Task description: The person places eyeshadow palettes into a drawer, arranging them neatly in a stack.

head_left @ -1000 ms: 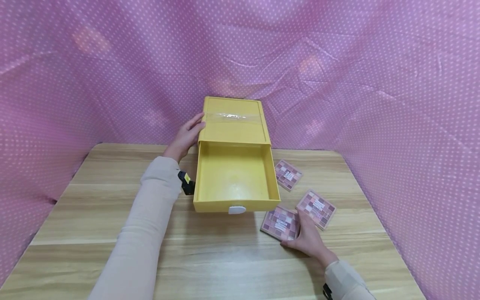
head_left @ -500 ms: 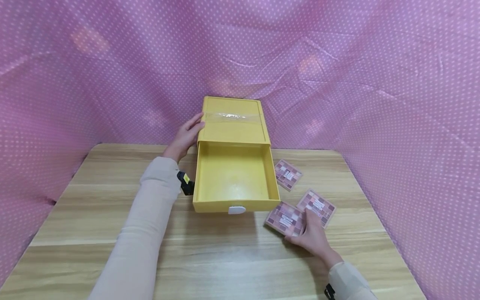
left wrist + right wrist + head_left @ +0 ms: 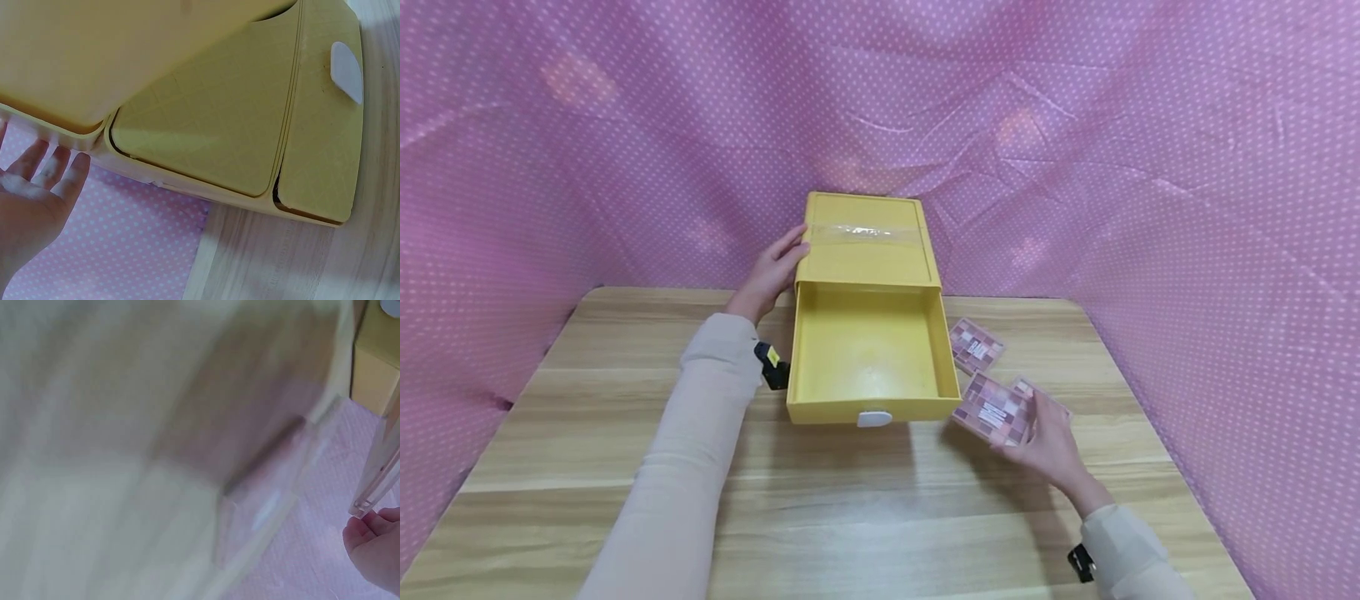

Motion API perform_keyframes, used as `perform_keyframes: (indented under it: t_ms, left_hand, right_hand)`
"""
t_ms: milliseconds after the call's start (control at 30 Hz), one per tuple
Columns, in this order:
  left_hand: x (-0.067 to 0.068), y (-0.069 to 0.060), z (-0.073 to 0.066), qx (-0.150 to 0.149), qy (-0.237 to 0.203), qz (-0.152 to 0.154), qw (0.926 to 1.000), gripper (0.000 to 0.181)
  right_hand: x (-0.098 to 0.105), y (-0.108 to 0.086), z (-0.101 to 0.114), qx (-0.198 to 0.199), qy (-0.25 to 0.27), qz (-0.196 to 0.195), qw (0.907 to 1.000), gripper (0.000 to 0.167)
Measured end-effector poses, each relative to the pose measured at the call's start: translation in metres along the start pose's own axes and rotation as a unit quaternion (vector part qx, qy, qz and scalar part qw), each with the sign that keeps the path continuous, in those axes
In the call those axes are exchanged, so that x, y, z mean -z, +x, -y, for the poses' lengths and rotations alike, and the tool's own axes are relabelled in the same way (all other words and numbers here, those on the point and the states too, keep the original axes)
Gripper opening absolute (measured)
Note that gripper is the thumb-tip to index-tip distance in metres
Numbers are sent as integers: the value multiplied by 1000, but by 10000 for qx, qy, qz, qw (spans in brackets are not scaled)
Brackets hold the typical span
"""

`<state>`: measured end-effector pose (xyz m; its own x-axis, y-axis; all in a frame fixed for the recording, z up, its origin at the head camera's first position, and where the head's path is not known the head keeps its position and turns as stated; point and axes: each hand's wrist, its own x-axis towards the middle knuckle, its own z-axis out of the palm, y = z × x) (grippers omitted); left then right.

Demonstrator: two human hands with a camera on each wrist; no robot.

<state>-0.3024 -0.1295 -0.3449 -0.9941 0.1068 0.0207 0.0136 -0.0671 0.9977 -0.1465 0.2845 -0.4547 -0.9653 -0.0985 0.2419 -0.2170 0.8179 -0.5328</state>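
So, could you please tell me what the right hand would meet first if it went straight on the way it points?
Probably the right wall of the open yellow drawer, which the palette held in the right hand would touch first; depth is unclear, so it might pass above or below.

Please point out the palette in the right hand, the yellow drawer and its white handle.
Checkered palette [image 3: 991, 408]: head view, middle of its top face.
Yellow drawer [image 3: 868, 352]: head view, its bare inner floor.
White handle [image 3: 874, 419]: head view, middle of its face.
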Motion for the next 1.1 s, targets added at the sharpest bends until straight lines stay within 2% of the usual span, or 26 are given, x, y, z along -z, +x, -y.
perform_keyframes:
  t_ms: [333, 767, 1100]
  left_hand:
    - [0, 1, 0, 49, -39, 22, 10000, 51]
    - [0, 2, 0, 66, -96, -12, 9999, 50]
    - [2, 4, 2, 80, -59, -33, 9999, 50]
  right_hand:
    - [36, 25, 12, -45, -243, 9, 9997, 104]
    - [71, 59, 28, 86, -372, 16, 9993, 103]
    - [93, 82, 56, 357, -327, -194, 9986, 101]
